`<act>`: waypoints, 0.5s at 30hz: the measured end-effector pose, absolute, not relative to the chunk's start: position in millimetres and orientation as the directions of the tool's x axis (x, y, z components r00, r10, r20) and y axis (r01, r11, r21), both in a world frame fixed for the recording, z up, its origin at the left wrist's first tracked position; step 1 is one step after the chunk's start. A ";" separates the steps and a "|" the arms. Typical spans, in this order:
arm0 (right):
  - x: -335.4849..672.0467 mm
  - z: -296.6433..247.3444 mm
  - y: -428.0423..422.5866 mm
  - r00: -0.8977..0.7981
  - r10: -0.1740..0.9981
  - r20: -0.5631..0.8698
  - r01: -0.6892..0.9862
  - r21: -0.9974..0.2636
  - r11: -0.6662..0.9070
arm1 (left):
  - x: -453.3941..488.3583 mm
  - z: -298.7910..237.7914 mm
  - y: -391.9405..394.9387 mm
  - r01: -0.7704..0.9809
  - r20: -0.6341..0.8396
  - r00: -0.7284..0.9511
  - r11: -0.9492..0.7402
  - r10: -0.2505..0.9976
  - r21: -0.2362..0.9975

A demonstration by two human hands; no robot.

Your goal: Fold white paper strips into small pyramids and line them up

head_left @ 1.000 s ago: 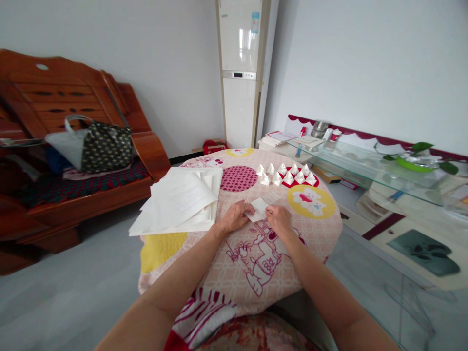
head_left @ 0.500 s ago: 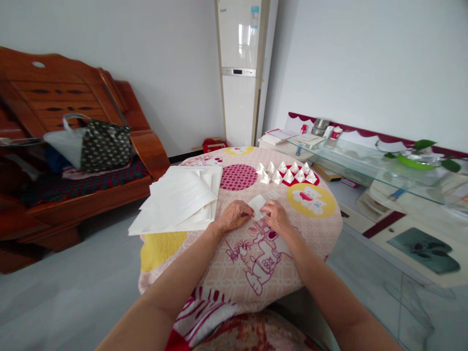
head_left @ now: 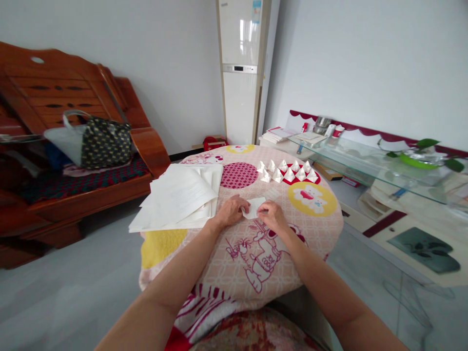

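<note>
Two bare arms stretch forward, the left forearm (head_left: pixel 193 260) and right forearm (head_left: pixel 314 271) slanting in toward each other, so the hands nearly meet in front. The left hand (head_left: pixel 231 209) sits back up, fingers curled, thumb side inward. The right hand (head_left: pixel 273 214), knuckles raised, points back toward it, fingertips drawn close together. A small gap separates them.

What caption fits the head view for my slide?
Left hand and right hand holding small white paper, folded paper shapes standing beyond.
</note>
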State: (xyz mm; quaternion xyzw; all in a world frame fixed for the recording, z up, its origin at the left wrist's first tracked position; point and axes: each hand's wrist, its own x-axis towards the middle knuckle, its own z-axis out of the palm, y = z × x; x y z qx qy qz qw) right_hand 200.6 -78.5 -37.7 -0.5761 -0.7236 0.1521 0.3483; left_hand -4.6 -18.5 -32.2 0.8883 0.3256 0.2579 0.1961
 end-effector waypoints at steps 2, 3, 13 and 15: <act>197.6 -38.6 -77.8 -0.034 0.945 0.326 0.722 -0.646 0.248 | -7.3 -28.5 -18.8 0.469 0.280 0.680 -0.696 0.677 0.544; 196.3 -39.7 -77.1 -0.013 0.947 0.321 0.720 -0.654 0.232 | -8.7 -26.8 -18.8 0.467 0.261 0.688 -0.688 0.678 0.556; 196.7 -53.8 -70.6 0.030 0.954 0.298 0.684 -0.702 0.198 | -11.0 -21.3 -22.2 0.475 0.221 0.686 -0.656 0.694 0.587; 197.1 -54.4 -70.7 0.044 0.954 0.297 0.669 -0.718 0.192 | -11.9 -20.7 -21.7 0.490 0.192 0.676 -0.629 0.711 0.604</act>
